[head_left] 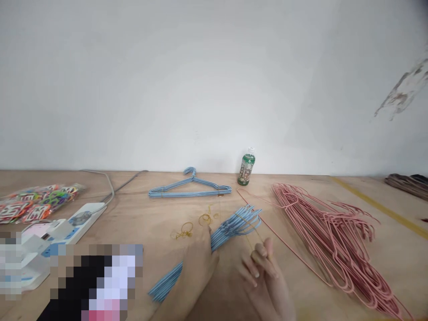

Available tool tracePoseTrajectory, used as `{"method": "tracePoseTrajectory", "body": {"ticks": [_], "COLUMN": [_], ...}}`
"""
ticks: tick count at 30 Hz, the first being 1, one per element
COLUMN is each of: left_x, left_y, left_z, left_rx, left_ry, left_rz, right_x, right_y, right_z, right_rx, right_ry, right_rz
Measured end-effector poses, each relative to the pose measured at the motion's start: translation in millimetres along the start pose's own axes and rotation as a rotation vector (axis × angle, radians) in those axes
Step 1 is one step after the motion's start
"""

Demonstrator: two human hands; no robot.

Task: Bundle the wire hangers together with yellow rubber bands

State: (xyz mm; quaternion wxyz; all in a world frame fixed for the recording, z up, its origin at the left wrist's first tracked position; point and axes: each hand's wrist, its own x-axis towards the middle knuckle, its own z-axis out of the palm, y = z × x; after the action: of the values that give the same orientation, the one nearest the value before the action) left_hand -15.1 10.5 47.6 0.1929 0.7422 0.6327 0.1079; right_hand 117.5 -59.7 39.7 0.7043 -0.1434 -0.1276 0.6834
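Likely workshop | wooden worktop | stacked blue hangers | pink hanger pile

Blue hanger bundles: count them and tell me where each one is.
2. The first bundle lies on the table near the wall; the second bundle is held in the left hand, which partly covers it. No others are visible.
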Motion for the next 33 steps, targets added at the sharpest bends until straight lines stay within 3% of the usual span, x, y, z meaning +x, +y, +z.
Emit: {"method": "tracePoseTrajectory", "body": {"ticks": [2, 6, 12, 18, 27, 33], "left_x": [0.9, 0.9, 1.4, 4.0, 2.4, -0.3], "left_y": [-1.6, -4.3, -8.8, -12.0, -14.1, -6.6], "left_z": [0.4, 2.2, 7.0, 10.4, 10.7, 3.8], "left_rx": [-0.003, 0.022, 0.033, 0.056, 0.052, 0.067], "left_ry": [0.009, 0.007, 0.024, 0.061, 0.055, 0.012], "left_rz": [0.007, 0.018, 0.042, 0.078, 0.12, 0.097], "right_x": [2.4, 5.6, 14.4, 22.0, 40.6, 48.0], "right_y": [4.9, 6.8, 6.2, 5.1, -21.4, -36.8], "right_z": [-4.4, -12.2, -15.6, -18.9, -19.1, -12.6], "right_rx": [0.264, 0.588, 0.752, 0.705, 0.391, 0.267], "right_ry": [-0.032, -0.087, -0.067, -0.046, -0.242, -0.266], "right_rz": [0.147, 0.187, 0.209, 0.255, 0.379, 0.434]}}
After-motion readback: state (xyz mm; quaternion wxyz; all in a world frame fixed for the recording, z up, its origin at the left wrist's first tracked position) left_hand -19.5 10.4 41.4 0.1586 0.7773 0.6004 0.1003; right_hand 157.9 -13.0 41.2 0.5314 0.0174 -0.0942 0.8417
